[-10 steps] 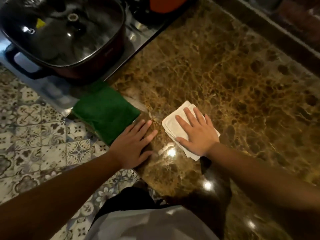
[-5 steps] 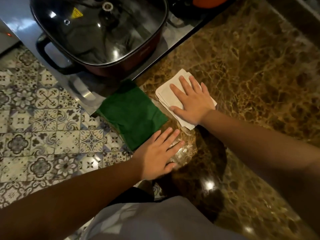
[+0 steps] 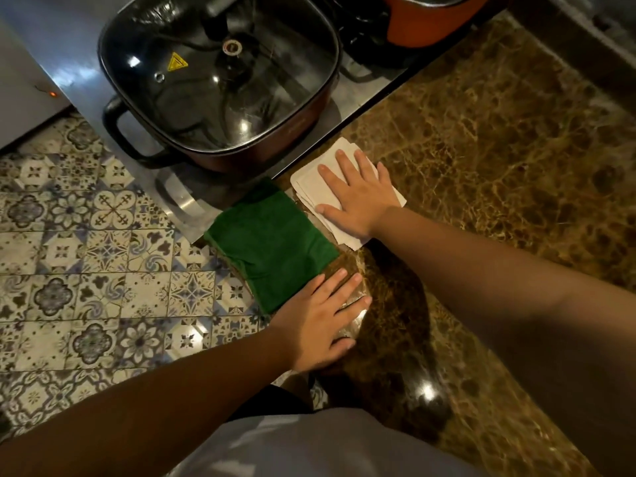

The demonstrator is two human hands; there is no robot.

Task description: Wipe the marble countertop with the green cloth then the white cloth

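Observation:
A folded white cloth (image 3: pixel 311 182) lies on the brown marble countertop (image 3: pixel 499 160) by the stove's edge. My right hand (image 3: pixel 358 194) presses flat on it, fingers spread, covering most of it. A folded green cloth (image 3: pixel 272 242) rests at the counter's left corner, just left of the white cloth. My left hand (image 3: pixel 327 318) lies flat on the bare marble at the counter's edge, its fingertips touching the green cloth's near corner.
A steel stove (image 3: pixel 358 98) adjoins the counter at the back left, carrying a square dark pot with a glass lid (image 3: pixel 220 74) and an orange pot (image 3: pixel 433 18). Patterned floor tiles (image 3: pixel 86 253) lie to the left. A dark ledge (image 3: pixel 578 46) borders the counter's far side.
My right hand has slid the white cloth away from me toward the stove edge. My left hand has stayed flat on the counter's corner by the green cloth.

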